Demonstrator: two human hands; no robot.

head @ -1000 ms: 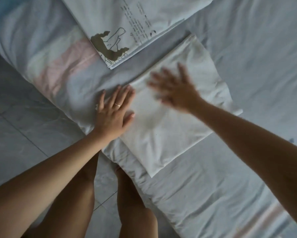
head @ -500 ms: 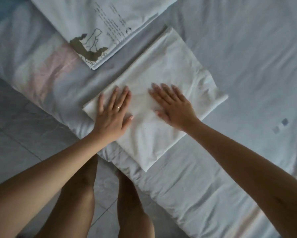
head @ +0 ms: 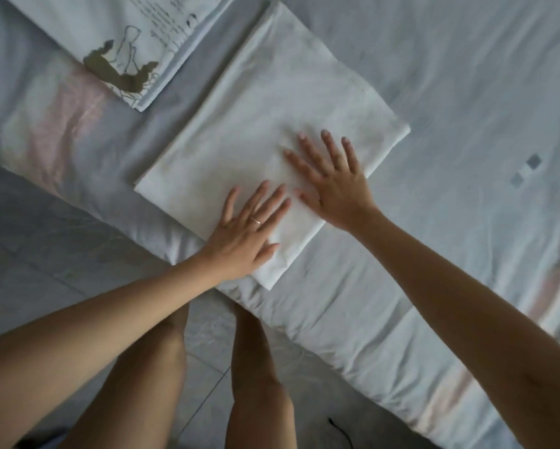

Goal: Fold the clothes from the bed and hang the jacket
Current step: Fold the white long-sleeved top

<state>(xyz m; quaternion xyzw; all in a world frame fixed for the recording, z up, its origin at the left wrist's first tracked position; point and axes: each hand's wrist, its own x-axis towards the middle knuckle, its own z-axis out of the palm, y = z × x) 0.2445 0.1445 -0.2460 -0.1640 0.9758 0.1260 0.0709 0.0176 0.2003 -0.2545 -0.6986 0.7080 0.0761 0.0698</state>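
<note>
Pale bedding is covering the bed point(head: 466, 76) across most of the head view, with grey floor point(head: 29, 254) showing along the near left and the person's bare legs standing against the mattress edge.

A white folded garment point(head: 272, 118) is lying on the bed at centre, set at an angle, with its near corner sitting close to the mattress edge. The left hand point(head: 246, 231) is resting flat on that near corner, fingers straight and spread, gripping nothing. The right hand point(head: 333, 186) is lying just beside it on the right, also released and pressing palm-down on the cloth. A printed folded garment point(head: 136, 37) is sitting far left, apart from the white one. No jacket is showing.

The step appears to be smoothing a finished fold, and several things could spoil it:

- **Sliding palms:** pressing while sliding would probably be dragging the top layer over the ones beneath, so the edges would be skewing and new creases forming.
- **A push towards the near side:** with that corner so close to the edge, this could be tipping the bundle onto the floor.
- **The ring point(head: 256, 221):** on the left hand, it might be catching a loose thread.
- **Lifting by one side only:** this would likely be letting the layers fall open, so both hands should be going underneath.
</note>
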